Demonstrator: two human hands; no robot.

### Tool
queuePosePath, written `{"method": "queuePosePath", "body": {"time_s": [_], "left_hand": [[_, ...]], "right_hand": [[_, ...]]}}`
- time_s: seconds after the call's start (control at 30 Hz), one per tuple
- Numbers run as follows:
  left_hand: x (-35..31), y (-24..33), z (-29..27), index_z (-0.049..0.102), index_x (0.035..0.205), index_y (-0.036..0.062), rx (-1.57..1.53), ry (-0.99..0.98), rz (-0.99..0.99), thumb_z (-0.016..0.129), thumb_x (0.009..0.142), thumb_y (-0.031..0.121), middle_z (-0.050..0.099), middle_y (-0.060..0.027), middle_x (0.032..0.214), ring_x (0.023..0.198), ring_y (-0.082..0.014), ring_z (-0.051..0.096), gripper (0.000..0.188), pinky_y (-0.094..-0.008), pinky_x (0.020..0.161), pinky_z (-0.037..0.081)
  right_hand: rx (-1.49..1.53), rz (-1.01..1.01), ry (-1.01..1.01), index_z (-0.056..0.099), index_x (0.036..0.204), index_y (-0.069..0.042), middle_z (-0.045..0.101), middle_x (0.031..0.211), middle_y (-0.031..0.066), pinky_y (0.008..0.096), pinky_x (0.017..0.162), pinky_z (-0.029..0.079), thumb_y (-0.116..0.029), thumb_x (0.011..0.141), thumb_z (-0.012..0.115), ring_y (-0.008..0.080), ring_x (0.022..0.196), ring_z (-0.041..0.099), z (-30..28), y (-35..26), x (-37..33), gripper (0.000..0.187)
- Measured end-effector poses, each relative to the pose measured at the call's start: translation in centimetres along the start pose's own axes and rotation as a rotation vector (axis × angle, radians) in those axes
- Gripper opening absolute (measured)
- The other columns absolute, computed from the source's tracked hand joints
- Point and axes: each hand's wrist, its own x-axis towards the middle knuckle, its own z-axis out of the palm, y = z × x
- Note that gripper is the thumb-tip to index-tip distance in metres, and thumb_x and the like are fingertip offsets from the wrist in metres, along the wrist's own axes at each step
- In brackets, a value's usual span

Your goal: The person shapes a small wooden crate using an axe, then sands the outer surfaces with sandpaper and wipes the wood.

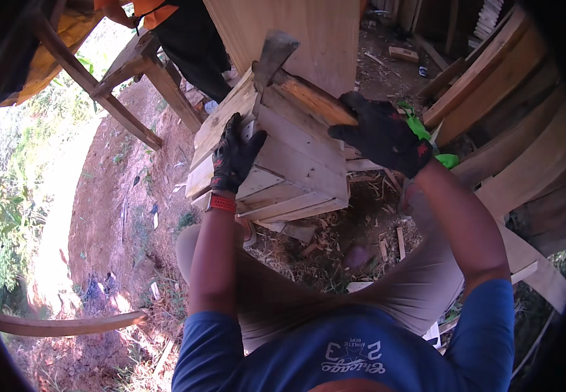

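My right hand (387, 130), in a black glove, is wrapped round the wooden handle (315, 99) of a hatchet. The hatchet's grey metal head (276, 57) is at the far corner of a box (299, 153) built of pale planks; whether its edge touches the wood I cannot tell. Gloved too, my left hand (233, 157) rests on the left part of the box top, fingers stretched out and thumb apart, holding nothing. A red band circles that wrist. The box stands in front of my knees.
Behind the box rises a broad wooden panel (289, 29). Another person (188, 42) in dark trousers stands at the far left beside a timber frame (123, 72). Long curved boards (511, 111) lean on the right. Wood chips (322, 251) litter the ground.
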Motion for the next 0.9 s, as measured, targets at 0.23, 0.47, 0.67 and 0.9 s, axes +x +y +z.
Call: {"method": "queuePosePath", "body": {"time_s": [0.23,0.47,0.67,0.9], "left_hand": [[-2.7,3.3,0.6,0.044,0.152,-0.0116,0.204,0.008,-0.340,0.060,0.084,0.086,0.044,-0.0339,0.158,0.151,-0.0453,0.040,0.120,-0.0529,0.120,0.038],[-2.8,5.5,-0.2,0.066,0.134,-0.0057,0.419,-0.084,-0.363,0.047,0.092,0.086,0.066,-0.0317,0.132,0.125,-0.0451,0.064,0.102,-0.0537,0.103,0.051],[-2.3,6.7,0.8,0.073,0.118,-0.0078,0.316,-0.097,-0.211,0.056,0.082,0.090,0.071,-0.0321,0.118,0.117,-0.0442,0.068,0.105,-0.0521,0.102,0.054],[-2.3,6.9,-0.5,0.072,0.122,-0.0063,0.355,-0.134,-0.327,0.051,0.087,0.089,0.072,-0.0311,0.122,0.120,-0.0441,0.068,0.104,-0.0517,0.103,0.052]], "right_hand": [[-0.410,-0.348,-0.026,0.069,0.121,-0.002,0.075,0.103,0.0223,0.0480,0.092,0.057,-0.047,0.101,0.064,0.0398,0.102,0.073,-2.7,-5.9,13.9,0.049],[-0.765,-0.270,-0.714,0.067,0.122,0.005,0.077,0.093,0.0192,0.0404,0.074,0.062,-0.050,0.103,0.062,0.0301,0.075,0.076,-1.5,-8.6,17.1,0.059],[-0.651,-0.275,-0.450,0.079,0.090,0.004,0.077,0.077,0.0198,0.0448,0.072,0.062,-0.046,0.098,0.060,0.0303,0.071,0.078,-10.3,-10.8,16.4,0.054],[-0.905,-0.416,-0.783,0.067,0.115,0.004,0.076,0.085,0.0174,0.0397,0.063,0.061,-0.047,0.103,0.064,0.0241,0.058,0.073,-1.4,-2.8,16.6,0.053]]}}
